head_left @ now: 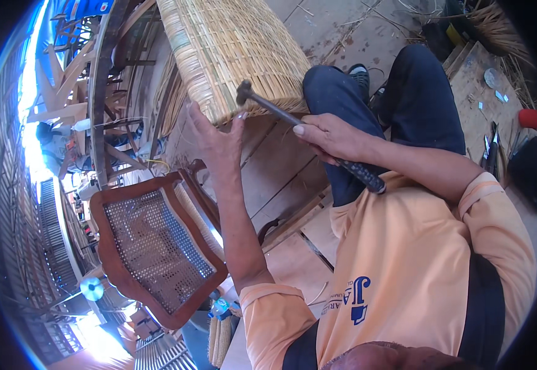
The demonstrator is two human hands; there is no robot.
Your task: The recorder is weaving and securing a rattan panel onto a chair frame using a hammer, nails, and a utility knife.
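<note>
A large woven piece of pale straw-coloured cane (237, 49) stands before me, its near corner towards my hands. At that corner is my left hand (214, 132), thumb and fingers spread around the woven edge. My right hand (330, 137) is wrapped round the shaft of a hammer (274, 110) with a dark metal head and a dark patterned grip. The hammer head hovers just above the woven corner, near my left thumb. Whether it touches the weave I cannot tell.
A brown wooden chair with a cane-mesh panel (157, 246) stands at left. On the right, a board (475, 92) lies near hand tools (492, 148) and a red spool (532, 119). Wooden frames (65, 92) crowd the far left. My bent legs (422, 98) are beside the woven piece.
</note>
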